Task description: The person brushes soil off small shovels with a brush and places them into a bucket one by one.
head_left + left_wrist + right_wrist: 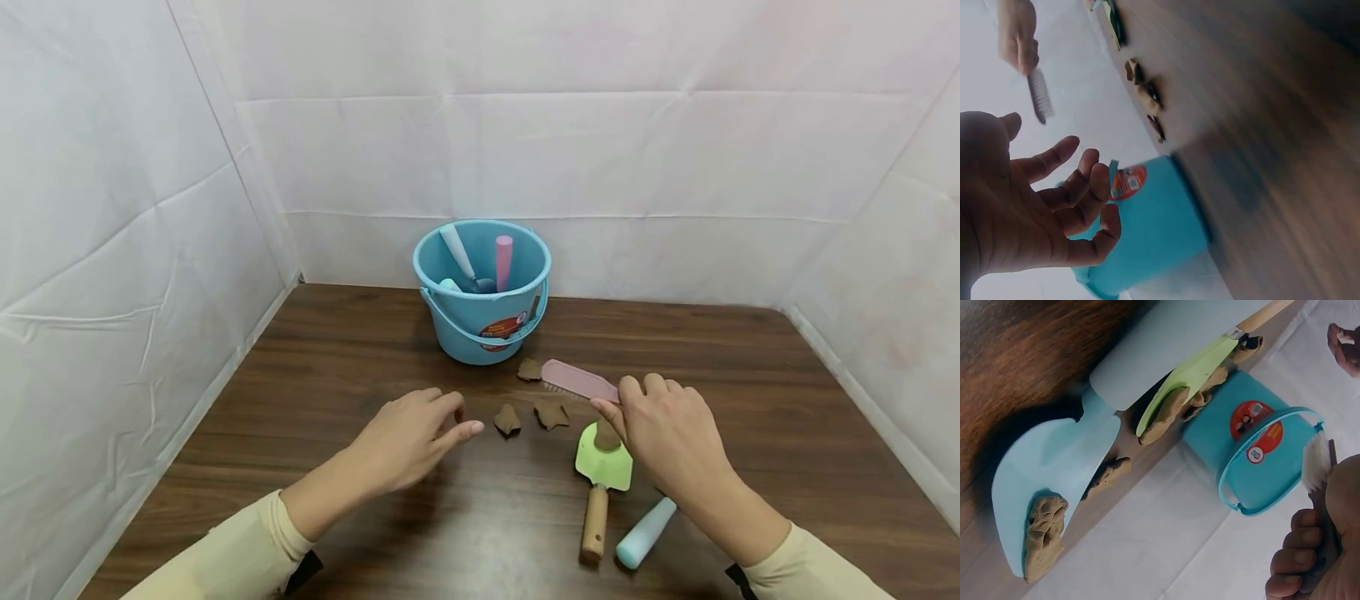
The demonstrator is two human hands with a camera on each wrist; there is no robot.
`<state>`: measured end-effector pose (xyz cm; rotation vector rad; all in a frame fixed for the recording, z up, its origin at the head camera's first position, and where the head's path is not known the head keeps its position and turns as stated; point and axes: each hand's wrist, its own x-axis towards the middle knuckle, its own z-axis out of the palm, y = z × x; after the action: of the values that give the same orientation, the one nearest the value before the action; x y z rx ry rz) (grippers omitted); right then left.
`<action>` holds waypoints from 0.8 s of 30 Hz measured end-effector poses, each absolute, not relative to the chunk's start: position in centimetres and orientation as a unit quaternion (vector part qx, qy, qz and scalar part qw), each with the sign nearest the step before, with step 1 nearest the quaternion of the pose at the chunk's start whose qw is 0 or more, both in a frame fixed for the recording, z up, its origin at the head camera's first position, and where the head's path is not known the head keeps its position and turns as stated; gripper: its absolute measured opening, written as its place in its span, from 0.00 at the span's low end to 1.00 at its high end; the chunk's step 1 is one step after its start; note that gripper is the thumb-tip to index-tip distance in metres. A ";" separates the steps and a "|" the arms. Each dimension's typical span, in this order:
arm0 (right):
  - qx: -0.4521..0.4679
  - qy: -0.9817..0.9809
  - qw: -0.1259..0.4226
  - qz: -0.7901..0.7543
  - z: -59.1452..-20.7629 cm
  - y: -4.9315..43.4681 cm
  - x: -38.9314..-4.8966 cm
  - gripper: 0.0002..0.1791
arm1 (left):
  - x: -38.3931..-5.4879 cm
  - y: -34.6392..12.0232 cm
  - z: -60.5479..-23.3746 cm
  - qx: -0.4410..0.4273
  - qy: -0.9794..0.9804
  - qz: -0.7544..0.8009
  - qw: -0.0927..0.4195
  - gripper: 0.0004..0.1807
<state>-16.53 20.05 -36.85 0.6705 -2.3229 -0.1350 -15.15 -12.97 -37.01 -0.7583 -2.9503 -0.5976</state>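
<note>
My right hand (671,429) grips the handle of a pink brush (577,380) with white bristles, held above the table. My left hand (412,433) hovers over the wood with loosely bent fingers, nothing in it. Between the hands lie brown clay-like lumps (551,414), one of them by the brush's tip in the head view. A lime-green hand trowel (615,471) with a wooden handle carries another lump (607,435). Beside it rests a light blue shovel (647,532), its blade hidden under my right hand there; the right wrist view shows a lump (1045,534) on that blade.
A blue bucket (465,335) with a red label stands at the back of the dark wooden table (337,333). Tools poke up inside it, among them a pink handle (503,260) and a pale blue handle (457,250). White cloth walls (600,158) enclose the back and sides.
</note>
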 end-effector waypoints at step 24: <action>0.232 -0.915 0.328 -0.043 -37.3 20.9 -16.1 0.34 | -14.3 1.3 -40.8 -0.423 -0.897 -0.099 -0.078 0.18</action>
<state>-16.12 20.87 -37.26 0.6061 -2.3954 -0.1120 -14.26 1.27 -40.76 -1.3988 -2.9680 -0.3271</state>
